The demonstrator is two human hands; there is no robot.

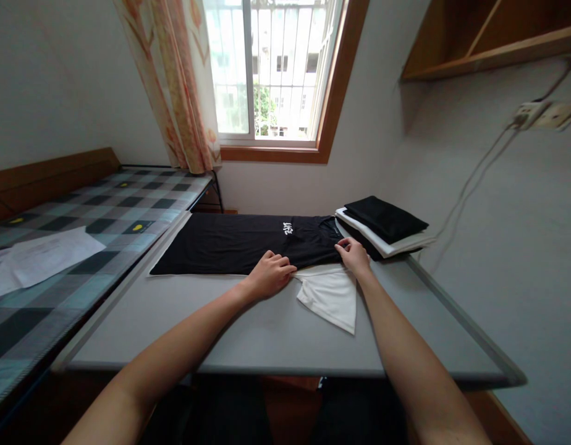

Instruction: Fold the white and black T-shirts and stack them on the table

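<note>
A black T-shirt (230, 244) with a small white print lies flat and lengthwise across the grey table, its collar end to the right. From its near edge a white sleeve (332, 295) spreads toward me; whether it belongs to the same T-shirt or to one underneath, I cannot tell. My left hand (271, 274) is closed, fingers curled at the near edge of the black T-shirt where the white sleeve begins. Near the collar, my right hand (354, 254) pinches the black T-shirt between thumb and fingers.
Folded black and white clothes (385, 219) are stacked at the table's (248, 334) far right corner. A bed with a checked cover (137, 198) and papers (54, 253) adjoins on the left. A window, curtain (183, 93), wall shelf and socket with hanging cables (475, 164) surround the table.
</note>
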